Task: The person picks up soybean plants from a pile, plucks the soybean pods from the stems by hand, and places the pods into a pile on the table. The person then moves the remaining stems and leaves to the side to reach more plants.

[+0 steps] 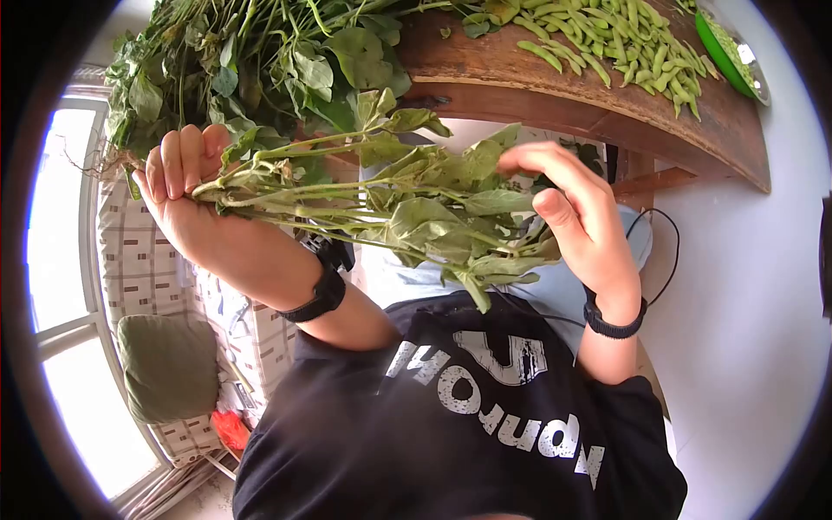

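My left hand (186, 195) is closed on the gathered lower stems of a green leafy plant (425, 199), which lies sideways in front of my chest with its leaves towards the right. Around the leafy end curves my right hand (589, 225), its thumb and fingers apart, close to the leaves; whether the fingertips touch them is hard to tell. Behind my left hand, a big heap of leafy plants (260, 69) with long stems covers the left part of the wooden table (485, 65).
Green pods (624, 39) are piled on the table's right part, beside a green-rimmed bowl (728, 56) at its edge. A dark green cushion (169, 368) and a red bag (230, 429) are at the left, near the window. A black cable (676, 251) loops at the right.
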Available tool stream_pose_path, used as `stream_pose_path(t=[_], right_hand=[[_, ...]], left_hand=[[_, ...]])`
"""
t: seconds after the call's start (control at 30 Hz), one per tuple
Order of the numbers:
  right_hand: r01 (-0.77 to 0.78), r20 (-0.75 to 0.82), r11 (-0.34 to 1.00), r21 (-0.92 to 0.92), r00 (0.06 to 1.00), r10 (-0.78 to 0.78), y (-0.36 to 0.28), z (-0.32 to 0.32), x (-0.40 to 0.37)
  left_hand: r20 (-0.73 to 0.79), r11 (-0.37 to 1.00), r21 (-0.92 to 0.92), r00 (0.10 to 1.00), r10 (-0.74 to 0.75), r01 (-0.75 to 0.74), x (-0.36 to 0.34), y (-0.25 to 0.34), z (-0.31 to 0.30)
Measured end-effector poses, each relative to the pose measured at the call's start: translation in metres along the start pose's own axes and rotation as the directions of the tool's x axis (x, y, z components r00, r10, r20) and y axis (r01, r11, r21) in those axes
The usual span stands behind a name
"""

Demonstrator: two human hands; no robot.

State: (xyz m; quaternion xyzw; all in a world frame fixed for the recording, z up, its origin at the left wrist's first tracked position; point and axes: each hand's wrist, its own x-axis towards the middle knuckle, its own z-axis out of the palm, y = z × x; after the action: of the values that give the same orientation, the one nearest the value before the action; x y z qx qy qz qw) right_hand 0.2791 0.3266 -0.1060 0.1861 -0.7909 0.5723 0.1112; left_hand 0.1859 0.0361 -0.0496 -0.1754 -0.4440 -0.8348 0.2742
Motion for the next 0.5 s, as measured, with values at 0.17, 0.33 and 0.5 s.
stream_pose_path(t=[0.17, 0.33, 0.5], right_hand=[[-0.303, 0.024, 0.941, 0.153, 0.953, 0.303, -0.004, -0.004, -0.028], [-0.342, 0.006, 0.813, 0.471, 0.923, 0.384, -0.004, -0.006, -0.042], [-0.273, -0.059, 0.831, 0.485, 0.938, 0.343, -0.006, -0.008, -0.041]], left_hand=[[-0.284, 0.975, 0.219, 0.954, 0.096, -0.033, -0.01, -0.004, 0.022], [-0.337, 0.957, 0.29, 0.938, 0.084, 0.019, 0.001, -0.006, -0.002], [0.021, 0.883, 0.459, 0.994, 0.106, -0.103, 0.008, 0.002, -0.038]])
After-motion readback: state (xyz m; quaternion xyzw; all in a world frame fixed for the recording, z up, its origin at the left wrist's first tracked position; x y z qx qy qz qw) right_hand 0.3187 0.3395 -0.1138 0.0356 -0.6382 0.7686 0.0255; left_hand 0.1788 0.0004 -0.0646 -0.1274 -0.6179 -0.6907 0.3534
